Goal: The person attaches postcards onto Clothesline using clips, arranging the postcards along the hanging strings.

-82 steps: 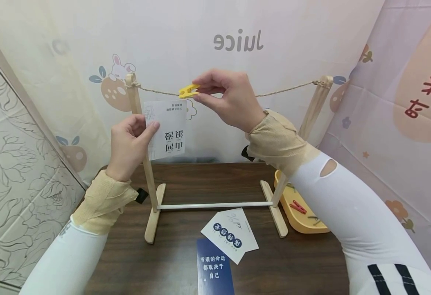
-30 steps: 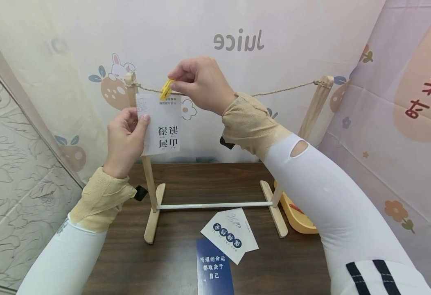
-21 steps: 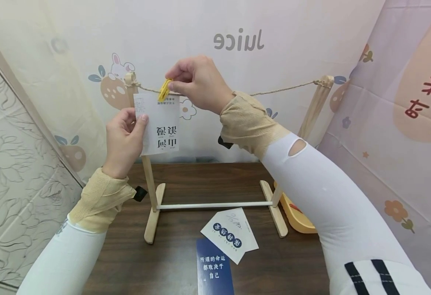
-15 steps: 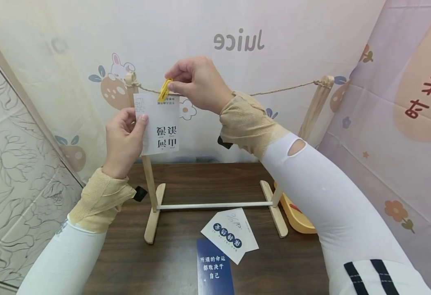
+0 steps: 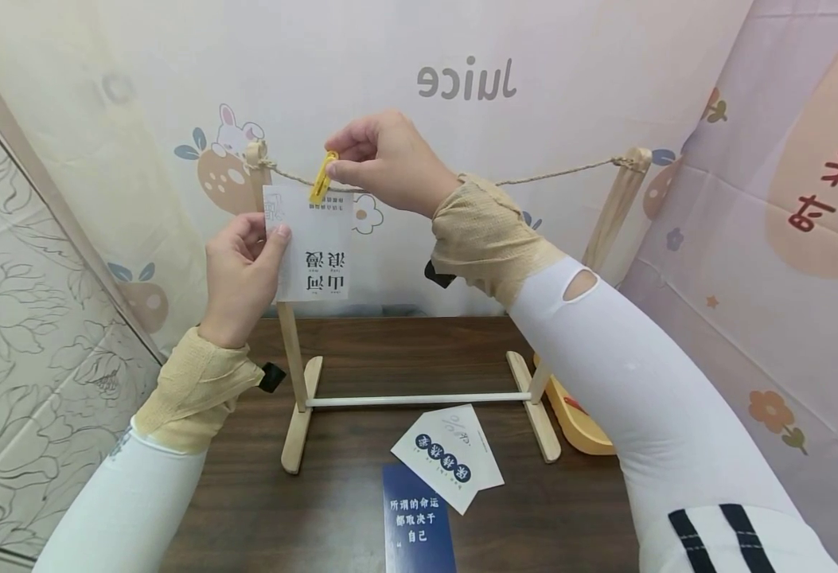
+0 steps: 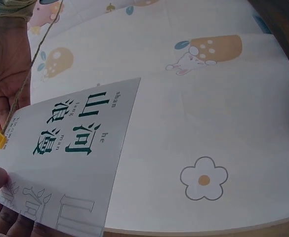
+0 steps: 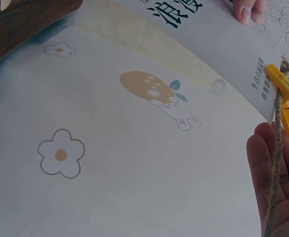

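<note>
My left hand holds a white card by its left edge, thumb in front and fingers behind. The card's printing is upside down. My right hand pinches a yellow clothespin between thumb and fingers at the twine, near the left post. In the right wrist view, one arm of the clothespin lies over the front of the card's edge, where the twine crosses it. Whether the clothespin bites both card and twine I cannot tell.
A wooden stand with a left post, a right post and a white bottom bar carries the sagging twine. White cards overlap a blue card on the brown table. A yellow tray sits partly behind my right arm.
Both hands have moved left, bringing card and clothespin closer to the left post. The clothespin has turned from nearly level to steep and come down over the card's top edge. Lately they sink slightly.
</note>
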A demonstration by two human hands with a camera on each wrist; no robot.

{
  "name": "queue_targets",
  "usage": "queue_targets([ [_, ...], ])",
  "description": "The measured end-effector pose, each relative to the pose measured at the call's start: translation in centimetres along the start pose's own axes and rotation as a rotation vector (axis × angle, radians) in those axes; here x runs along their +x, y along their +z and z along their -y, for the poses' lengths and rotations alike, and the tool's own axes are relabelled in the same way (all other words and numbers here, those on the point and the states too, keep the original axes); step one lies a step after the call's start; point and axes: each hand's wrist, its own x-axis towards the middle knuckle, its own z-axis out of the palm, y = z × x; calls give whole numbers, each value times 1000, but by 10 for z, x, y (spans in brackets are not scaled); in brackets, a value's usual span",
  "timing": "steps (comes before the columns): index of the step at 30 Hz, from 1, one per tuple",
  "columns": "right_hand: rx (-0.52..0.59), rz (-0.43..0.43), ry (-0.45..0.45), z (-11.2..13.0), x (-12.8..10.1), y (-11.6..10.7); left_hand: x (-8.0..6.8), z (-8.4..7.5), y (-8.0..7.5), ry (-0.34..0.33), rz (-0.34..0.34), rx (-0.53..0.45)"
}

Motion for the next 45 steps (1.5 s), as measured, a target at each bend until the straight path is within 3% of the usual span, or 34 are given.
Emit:
queue_targets([
  [11,7,-10,37,-3,-1,1,-4,2,-5,-24,-7,44],
  [22,22,-7,46,-4,-1,0,-6,7,-11,-34,-57,87],
  [34,3,-25,67,-3,-5,-13,-5,10,-19,0,-78,44],
  [45,70,-65,33,-9,-19,-28,-9,9,-21,16,-72,75],
])
